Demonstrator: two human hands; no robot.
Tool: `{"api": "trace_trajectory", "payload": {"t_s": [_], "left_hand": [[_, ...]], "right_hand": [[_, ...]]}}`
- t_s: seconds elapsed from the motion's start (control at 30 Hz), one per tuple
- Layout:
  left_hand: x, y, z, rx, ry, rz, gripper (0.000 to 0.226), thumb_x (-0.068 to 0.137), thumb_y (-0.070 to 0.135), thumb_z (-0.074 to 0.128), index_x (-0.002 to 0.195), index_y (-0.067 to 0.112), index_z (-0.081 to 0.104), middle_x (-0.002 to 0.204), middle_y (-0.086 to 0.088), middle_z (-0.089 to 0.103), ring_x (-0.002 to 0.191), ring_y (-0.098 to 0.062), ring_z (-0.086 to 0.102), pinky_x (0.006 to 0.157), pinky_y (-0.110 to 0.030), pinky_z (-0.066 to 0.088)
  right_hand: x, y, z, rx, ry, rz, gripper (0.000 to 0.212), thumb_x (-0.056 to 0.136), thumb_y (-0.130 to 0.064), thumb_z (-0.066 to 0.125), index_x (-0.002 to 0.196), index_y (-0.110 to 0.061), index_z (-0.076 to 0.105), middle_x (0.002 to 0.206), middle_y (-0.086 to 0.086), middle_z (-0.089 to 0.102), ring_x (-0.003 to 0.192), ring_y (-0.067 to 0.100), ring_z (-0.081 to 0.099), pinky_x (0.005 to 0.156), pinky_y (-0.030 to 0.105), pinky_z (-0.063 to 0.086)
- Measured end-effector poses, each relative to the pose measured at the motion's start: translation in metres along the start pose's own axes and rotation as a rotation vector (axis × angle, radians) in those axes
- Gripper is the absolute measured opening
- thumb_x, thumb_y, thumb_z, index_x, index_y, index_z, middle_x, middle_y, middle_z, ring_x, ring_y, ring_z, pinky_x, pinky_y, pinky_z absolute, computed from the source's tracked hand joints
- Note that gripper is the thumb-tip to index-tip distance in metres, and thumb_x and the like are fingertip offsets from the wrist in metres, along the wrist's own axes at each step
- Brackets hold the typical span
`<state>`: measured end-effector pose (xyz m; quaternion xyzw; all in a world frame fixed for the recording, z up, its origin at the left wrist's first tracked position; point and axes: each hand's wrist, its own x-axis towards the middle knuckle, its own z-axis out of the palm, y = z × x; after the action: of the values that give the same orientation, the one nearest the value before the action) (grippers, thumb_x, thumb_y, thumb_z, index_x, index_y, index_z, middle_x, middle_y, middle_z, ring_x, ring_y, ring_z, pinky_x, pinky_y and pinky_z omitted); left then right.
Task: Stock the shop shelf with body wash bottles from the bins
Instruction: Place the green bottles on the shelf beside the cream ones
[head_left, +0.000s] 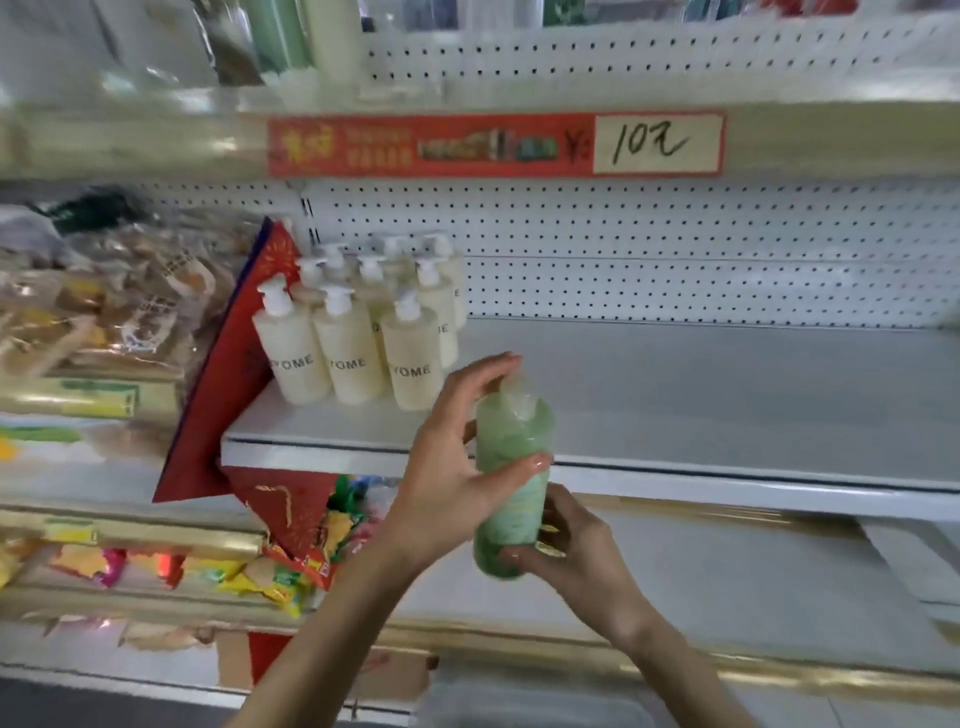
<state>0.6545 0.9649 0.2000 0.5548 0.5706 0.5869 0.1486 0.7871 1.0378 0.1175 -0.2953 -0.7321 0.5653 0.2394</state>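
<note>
Grey metal shelf board: bare from centre rightward, open to the front edge. Left end blocked by a cluster of cream pump bottles; red card divider beside them.

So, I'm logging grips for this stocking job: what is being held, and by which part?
A translucent green plastic pump bottle: the left hand grips its upper half, and the right hand grips its lower end.

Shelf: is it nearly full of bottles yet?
Not yet. Done: a bunch of cream bottles stands at the left end of the shelf. In hand: the left hand and right hand hold one green bottle in front of the shelf edge, not yet set down. Left: most of the shelf, right of the cream bottles, is bare.
</note>
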Motion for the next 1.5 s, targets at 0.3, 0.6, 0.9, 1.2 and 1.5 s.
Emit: {"api": "trace_trajectory", "payload": {"t_s": [0.3, 0.6, 0.9, 1.2, 1.5], "left_hand": [[0.041, -0.127, -0.062, 0.084, 0.359, -0.365, 0.058, 0.078, 0.019, 0.077, 0.125, 0.026, 0.043, 0.125, 0.005, 0.048, 0.117, -0.015, 0.049, 0.096, -0.029, 0.041], [0.079, -0.180, -0.064, 0.226, 0.217, -0.459, 0.069, 0.075, 0.028, 0.078, 0.130, 0.016, 0.038, 0.132, -0.003, 0.054, 0.120, -0.022, 0.053, 0.097, -0.039, 0.046], [0.089, -0.188, -0.064, 0.295, 0.236, -0.533, 0.075, 0.071, 0.042, 0.078, 0.130, 0.022, 0.036, 0.128, 0.000, 0.056, 0.114, -0.027, 0.056, 0.093, -0.046, 0.048], [0.090, -0.186, -0.062, 0.375, 0.244, -0.573, 0.074, 0.071, 0.044, 0.077, 0.126, 0.025, 0.031, 0.129, -0.003, 0.056, 0.115, -0.032, 0.055, 0.093, -0.049, 0.047], [0.091, -0.189, -0.060, 0.419, 0.271, -0.537, 0.079, 0.068, 0.043, 0.081, 0.128, 0.023, 0.034, 0.127, -0.002, 0.057, 0.114, -0.030, 0.057, 0.091, -0.048, 0.051]], "right_hand": [[0.086, -0.014, 0.008, -0.013, 0.219, -0.016, 0.045, 0.075, -0.008, 0.077, 0.114, -0.016, 0.056, 0.104, -0.004, 0.069, 0.099, 0.009, 0.065, 0.079, 0.019, 0.054], [0.143, 0.006, 0.018, -0.082, 0.350, 0.032, 0.051, 0.079, -0.011, 0.074, 0.123, -0.010, 0.050, 0.103, -0.005, 0.062, 0.095, 0.009, 0.060, 0.068, 0.006, 0.050], [0.195, 0.012, 0.004, -0.130, 0.311, 0.008, 0.053, 0.079, -0.007, 0.074, 0.125, -0.009, 0.048, 0.106, -0.001, 0.061, 0.099, 0.013, 0.059, 0.073, 0.003, 0.046], [0.278, 0.020, -0.009, -0.211, 0.332, 0.005, 0.054, 0.082, -0.017, 0.073, 0.128, -0.009, 0.046, 0.109, 0.000, 0.060, 0.098, 0.014, 0.058, 0.082, 0.018, 0.043], [0.349, 0.025, -0.019, -0.216, 0.352, 0.021, 0.054, 0.086, -0.022, 0.069, 0.131, -0.008, 0.043, 0.127, 0.009, 0.058, 0.111, 0.024, 0.058, 0.084, 0.025, 0.042]]}}
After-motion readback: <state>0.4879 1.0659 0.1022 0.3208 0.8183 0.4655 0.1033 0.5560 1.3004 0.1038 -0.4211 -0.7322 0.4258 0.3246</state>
